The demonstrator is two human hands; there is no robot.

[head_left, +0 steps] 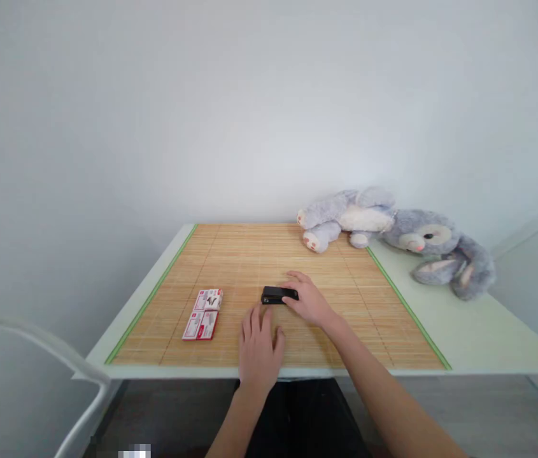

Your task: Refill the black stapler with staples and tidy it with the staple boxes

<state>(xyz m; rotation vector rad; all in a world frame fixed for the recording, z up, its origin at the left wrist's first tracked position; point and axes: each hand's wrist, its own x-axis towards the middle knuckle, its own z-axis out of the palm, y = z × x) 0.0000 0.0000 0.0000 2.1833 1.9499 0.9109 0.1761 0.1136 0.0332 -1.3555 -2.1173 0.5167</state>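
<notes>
A small black stapler (276, 295) lies on the bamboo mat (249, 261) near the middle of the table. My right hand (309, 300) rests over its right end, fingers curled around it. My left hand (260, 346) lies flat on the mat just in front of the stapler, fingers stretched out, holding nothing. To the left of my hands lie two red and white staple boxes (203, 314), one behind the other.
A grey and white plush rabbit (395, 232) lies at the back right, partly on the pale table top (479, 331). A white wall stands behind the table. A white chair back (70, 362) curves at the lower left.
</notes>
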